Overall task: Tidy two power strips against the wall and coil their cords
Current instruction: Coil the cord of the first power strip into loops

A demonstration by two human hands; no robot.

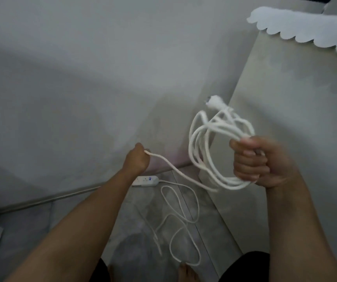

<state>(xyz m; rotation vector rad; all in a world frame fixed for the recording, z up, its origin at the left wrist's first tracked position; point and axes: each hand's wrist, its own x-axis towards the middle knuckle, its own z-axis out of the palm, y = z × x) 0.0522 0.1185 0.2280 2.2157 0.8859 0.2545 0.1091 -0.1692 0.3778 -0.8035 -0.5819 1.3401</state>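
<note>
My right hand [255,163] grips a bundle of several white cord loops [202,151] held up in the air, with the white plug [214,101] sticking out at the top of the bundle. My left hand [137,159] grips a straight stretch of the same cord [175,169], pulled out to the left of the coil. One white power strip [146,181] lies on the floor against the wall, just below my left wrist. Its thinner cord [181,220] sprawls in loose loops over the floor tiles. Only this one strip is in view.
A pale grey wall [82,78] fills the left and top. A beige cabinet side [295,129] stands at the right, with a white scalloped cloth [305,27] on top. My bare foot [185,273] shows at the bottom edge on grey floor tiles.
</note>
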